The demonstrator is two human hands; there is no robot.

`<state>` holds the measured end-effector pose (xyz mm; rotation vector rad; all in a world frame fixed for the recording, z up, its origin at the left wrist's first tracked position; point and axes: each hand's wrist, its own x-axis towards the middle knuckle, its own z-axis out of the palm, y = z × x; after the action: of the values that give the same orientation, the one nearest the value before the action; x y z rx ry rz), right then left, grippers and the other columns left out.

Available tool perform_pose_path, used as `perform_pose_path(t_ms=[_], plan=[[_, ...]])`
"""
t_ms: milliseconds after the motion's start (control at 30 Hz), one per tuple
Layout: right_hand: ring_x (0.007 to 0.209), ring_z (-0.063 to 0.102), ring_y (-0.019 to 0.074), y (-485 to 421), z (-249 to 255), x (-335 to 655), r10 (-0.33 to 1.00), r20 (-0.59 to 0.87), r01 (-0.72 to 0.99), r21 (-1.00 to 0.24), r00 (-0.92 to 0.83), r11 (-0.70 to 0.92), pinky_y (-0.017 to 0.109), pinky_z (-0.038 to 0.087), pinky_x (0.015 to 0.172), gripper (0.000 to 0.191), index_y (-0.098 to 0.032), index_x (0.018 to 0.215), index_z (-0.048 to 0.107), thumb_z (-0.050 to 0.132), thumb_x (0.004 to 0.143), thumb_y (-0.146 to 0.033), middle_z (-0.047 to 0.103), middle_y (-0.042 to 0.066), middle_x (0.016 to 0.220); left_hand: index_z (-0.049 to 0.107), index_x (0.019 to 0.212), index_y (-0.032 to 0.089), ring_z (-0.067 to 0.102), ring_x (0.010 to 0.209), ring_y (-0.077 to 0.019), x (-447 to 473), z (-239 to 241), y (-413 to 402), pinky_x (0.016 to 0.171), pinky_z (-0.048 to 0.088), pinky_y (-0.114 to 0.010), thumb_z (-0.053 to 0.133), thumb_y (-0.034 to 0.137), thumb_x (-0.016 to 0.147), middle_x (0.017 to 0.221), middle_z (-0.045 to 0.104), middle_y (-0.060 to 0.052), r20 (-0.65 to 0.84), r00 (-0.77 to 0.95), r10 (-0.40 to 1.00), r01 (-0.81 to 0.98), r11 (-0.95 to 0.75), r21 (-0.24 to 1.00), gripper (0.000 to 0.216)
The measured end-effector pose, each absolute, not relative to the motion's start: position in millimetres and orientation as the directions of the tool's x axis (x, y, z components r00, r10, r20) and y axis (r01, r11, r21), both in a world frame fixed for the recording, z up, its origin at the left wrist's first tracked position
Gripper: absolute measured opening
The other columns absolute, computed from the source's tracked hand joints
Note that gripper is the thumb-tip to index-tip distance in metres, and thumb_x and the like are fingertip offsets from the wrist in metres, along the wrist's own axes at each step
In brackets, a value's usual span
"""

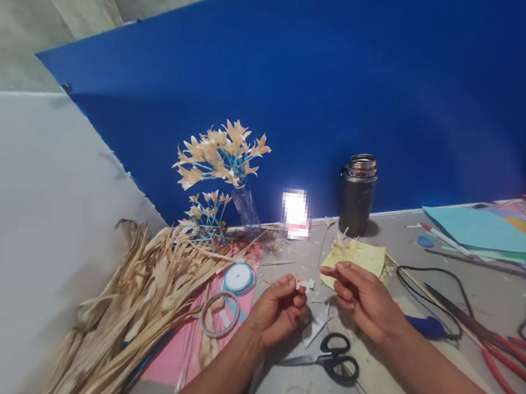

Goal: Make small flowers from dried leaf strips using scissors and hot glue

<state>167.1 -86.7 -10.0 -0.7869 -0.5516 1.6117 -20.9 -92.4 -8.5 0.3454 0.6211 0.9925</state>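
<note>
My left hand [279,311] is closed in a pinch on a small pale husk flower [300,282], with a bit of white at its end. To its right, my right hand [365,302] has thumb and forefinger pressed together; anything between them is too small to make out. A thin stem with a pale bud [329,223] rises just beyond the right fingertips, and I cannot tell whether they touch it. Below the hands lie black-handled scissors [340,359], blades pointing left. A yellow paper [360,257] with pale scraps lies behind the right hand.
Dried husks [135,296] heap at left beside a blue ribbon spool [239,277] and a tape ring [220,315]. Husk flowers [220,155] stand in a clear vase [245,208]. A dark flask [357,197] stands behind. Red-handled shears [479,329] and a blue-handled tool [428,327] lie right.
</note>
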Motion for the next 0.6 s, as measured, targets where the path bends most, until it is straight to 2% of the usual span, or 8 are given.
perform_pose_path(t_ms=[233, 467, 600], plan=[[0.043, 0.038, 0.0018, -100.0, -8.3, 154.5, 0.962, -0.222, -0.694, -0.668, -0.159, -0.269, 0.014, 0.029, 0.038, 0.04, -0.016, 0.072, 0.065, 0.097, 0.065, -0.039, 0.08, 0.009, 0.089, 0.067, 0.076, 0.011, 0.053, 0.053, -0.0055, -17.2, -8.4, -103.0, 0.048, 0.039, -0.014, 0.088, 0.009, 0.063, 0.072, 0.067, -0.003, -0.317, 0.475, 0.821, -0.641, 0.57, 0.515, 0.024], [0.043, 0.038, 0.0012, -106.1, -7.5, 147.5, 0.965, -0.212, -0.719, -0.645, -0.155, -0.257, 0.014, 0.03, 0.039, 0.039, -0.018, 0.071, 0.063, 0.096, 0.068, -0.038, 0.08, 0.008, 0.097, 0.07, 0.087, 0.014, 0.063, 0.058, -0.0071, -8.1, -3.9, -108.2, 0.052, 0.049, -0.012, 0.073, -0.003, 0.073, 0.071, 0.067, -0.001, -0.452, 0.341, 0.825, -0.754, 0.526, 0.392, 0.023], [0.044, 0.037, 0.0015, -106.4, -10.9, 145.9, 0.967, -0.214, -0.728, -0.64, -0.136, -0.244, 0.014, 0.029, 0.039, 0.039, -0.018, 0.072, 0.063, 0.096, 0.069, -0.038, 0.079, 0.008, 0.095, 0.068, 0.084, 0.013, 0.065, 0.059, -0.0071, -5.5, -1.2, -109.7, 0.054, 0.052, -0.012, 0.069, -0.006, 0.077, 0.07, 0.067, -0.001, -0.442, 0.324, 0.836, -0.771, 0.504, 0.388, 0.02]])
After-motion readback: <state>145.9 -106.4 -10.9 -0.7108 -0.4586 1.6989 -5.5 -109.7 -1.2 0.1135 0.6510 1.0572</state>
